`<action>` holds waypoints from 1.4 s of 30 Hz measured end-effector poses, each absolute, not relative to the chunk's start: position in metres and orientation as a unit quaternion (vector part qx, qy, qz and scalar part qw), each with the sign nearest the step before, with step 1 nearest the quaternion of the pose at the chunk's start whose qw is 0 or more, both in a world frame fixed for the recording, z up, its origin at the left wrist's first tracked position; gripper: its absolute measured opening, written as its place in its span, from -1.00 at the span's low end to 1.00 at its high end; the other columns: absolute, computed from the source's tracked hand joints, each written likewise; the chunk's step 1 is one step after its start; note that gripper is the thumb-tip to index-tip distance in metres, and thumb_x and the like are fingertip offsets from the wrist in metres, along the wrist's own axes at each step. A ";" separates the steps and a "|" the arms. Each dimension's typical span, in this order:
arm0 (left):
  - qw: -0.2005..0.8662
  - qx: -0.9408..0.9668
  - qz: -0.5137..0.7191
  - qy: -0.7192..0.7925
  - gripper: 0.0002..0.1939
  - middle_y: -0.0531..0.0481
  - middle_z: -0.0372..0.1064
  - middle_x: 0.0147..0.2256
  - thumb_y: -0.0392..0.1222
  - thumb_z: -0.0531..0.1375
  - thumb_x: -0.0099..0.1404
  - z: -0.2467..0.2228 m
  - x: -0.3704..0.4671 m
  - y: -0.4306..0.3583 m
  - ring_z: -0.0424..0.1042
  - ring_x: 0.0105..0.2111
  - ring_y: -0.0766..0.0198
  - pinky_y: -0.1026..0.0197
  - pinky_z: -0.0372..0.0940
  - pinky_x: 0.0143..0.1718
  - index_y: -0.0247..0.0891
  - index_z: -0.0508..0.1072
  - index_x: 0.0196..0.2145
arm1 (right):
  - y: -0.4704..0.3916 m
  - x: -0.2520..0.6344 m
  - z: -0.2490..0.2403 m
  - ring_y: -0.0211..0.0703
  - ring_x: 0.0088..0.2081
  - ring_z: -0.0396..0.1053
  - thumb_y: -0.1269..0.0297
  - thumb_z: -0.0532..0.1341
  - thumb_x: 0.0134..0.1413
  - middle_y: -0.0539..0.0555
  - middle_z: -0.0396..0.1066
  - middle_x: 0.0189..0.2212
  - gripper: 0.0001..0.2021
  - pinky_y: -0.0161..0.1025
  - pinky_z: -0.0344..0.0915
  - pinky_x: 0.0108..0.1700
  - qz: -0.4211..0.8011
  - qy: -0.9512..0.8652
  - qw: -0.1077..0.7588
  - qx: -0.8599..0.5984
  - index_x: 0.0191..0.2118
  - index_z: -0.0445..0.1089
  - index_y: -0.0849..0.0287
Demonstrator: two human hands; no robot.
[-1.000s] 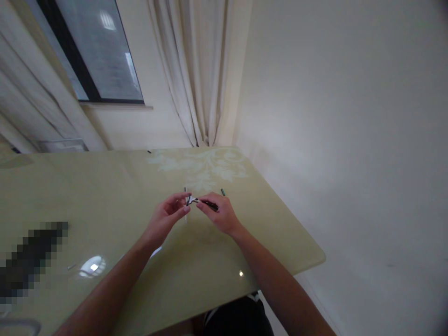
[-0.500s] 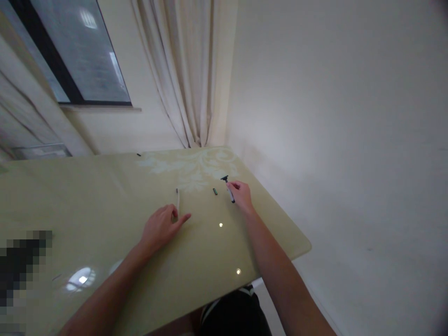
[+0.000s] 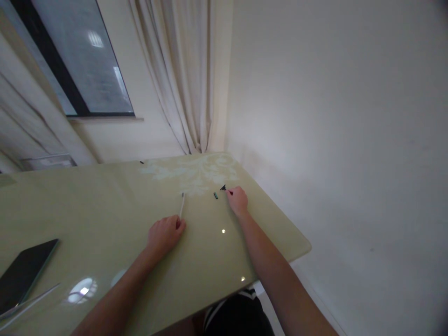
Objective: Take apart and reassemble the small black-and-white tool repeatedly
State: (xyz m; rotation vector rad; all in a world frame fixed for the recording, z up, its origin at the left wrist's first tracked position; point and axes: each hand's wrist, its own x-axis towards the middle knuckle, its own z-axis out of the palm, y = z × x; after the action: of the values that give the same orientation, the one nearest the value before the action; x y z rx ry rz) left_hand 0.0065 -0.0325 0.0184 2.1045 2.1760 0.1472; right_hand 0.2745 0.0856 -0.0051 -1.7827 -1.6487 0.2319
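Note:
My left hand (image 3: pixel 165 234) is closed around the lower end of a slim white toothbrush (image 3: pixel 182 206). Its small dark head points away from me, and the rest of the handle is hidden in my fist. To the right, my right hand (image 3: pixel 238 200) grips a razor (image 3: pixel 223 187); only its black head sticks out past my fingers, with the handle covered. Just left of that head lies a small dark green-and-black razor cartridge (image 3: pixel 215 195), touched by neither hand.
A glossy pale-green table (image 3: pixel 115 205) holds a flat dark tablet-like device (image 3: pixel 26 268) at the left, with a thin white cable (image 3: pixel 33 301) beside it. A small black piece (image 3: pixel 142 162) lies near the far edge. A wall (image 3: pixel 332 140) borders the right side.
My left hand has closed around the toothbrush, its thumb folding in. My right hand has turned the razor, so its handle no longer shows. The view has shifted slightly.

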 end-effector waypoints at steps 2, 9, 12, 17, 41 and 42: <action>0.055 0.690 0.061 0.719 -0.60 -0.18 0.52 -0.35 0.01 -0.06 0.44 0.019 0.004 -0.032 0.50 -0.34 0.02 0.14 0.11 -0.37 -0.19 0.41 -0.41 | 0.085 0.275 -0.001 -0.02 -0.19 0.43 0.19 0.26 0.26 0.23 0.49 -0.25 -0.76 -0.18 0.27 -0.10 0.071 -0.639 0.371 -0.670 -0.30 0.62 0.20; -0.010 0.704 0.193 0.683 -0.65 -0.09 0.51 -0.34 -0.01 -0.05 0.49 0.031 0.022 -0.026 0.46 -0.34 0.13 0.17 0.11 -0.32 -0.18 0.37 -0.37 | 0.066 0.240 0.012 -0.17 -0.32 0.38 -0.20 0.00 0.37 0.08 0.46 -0.41 -0.41 -0.25 0.27 -0.17 0.268 -0.679 0.508 -0.458 -0.28 0.56 0.18; 0.008 0.786 0.190 0.589 -0.67 -0.10 0.51 -0.32 -0.02 -0.03 0.51 0.038 0.049 -0.018 0.46 -0.30 0.12 0.14 0.16 -0.23 -0.18 0.41 -0.32 | 0.058 0.218 0.017 -0.23 -0.38 0.38 -0.29 0.11 0.24 0.05 0.48 -0.41 -0.42 -0.30 0.28 -0.29 0.440 -0.648 0.507 -0.360 -0.25 0.54 0.18; 0.091 0.847 0.164 0.497 -0.63 -0.13 0.51 -0.21 0.09 0.04 0.49 0.032 0.082 0.020 0.47 -0.17 0.06 0.10 0.24 -0.11 -0.21 0.50 -0.22 | 0.063 0.228 0.027 -0.33 -0.60 0.17 -0.26 0.25 0.11 -0.08 0.26 -0.62 -0.50 -0.35 0.11 -0.53 0.515 -0.440 0.643 -0.357 -0.45 0.37 0.16; 0.133 0.734 0.181 0.640 -0.65 -0.19 0.36 0.10 0.07 0.17 0.34 0.006 0.112 0.079 0.32 0.12 -0.12 -0.21 0.15 0.10 -0.01 0.54 0.02 | 0.072 0.239 0.015 -0.43 -0.71 -0.06 0.00 0.27 0.03 -0.18 0.09 -0.72 -0.67 -0.39 -0.13 -0.67 0.537 -0.303 0.686 -0.385 -0.51 0.36 0.17; 0.130 0.734 0.186 0.640 -0.67 -0.19 0.38 0.08 0.04 0.16 0.35 0.006 0.110 0.075 0.33 0.12 -0.09 -0.19 0.14 0.10 -0.04 0.54 0.00 | 0.072 0.240 0.015 -0.43 -0.71 -0.06 0.01 0.27 0.03 -0.18 0.09 -0.72 -0.67 -0.38 -0.14 -0.68 0.536 -0.301 0.684 -0.394 -0.51 0.36 0.17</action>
State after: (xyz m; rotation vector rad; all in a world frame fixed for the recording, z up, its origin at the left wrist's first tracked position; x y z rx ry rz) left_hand 0.1104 0.0755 0.0060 2.1332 1.8597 0.5403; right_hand 0.2395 0.0719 0.0146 -0.8823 -0.6740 1.2007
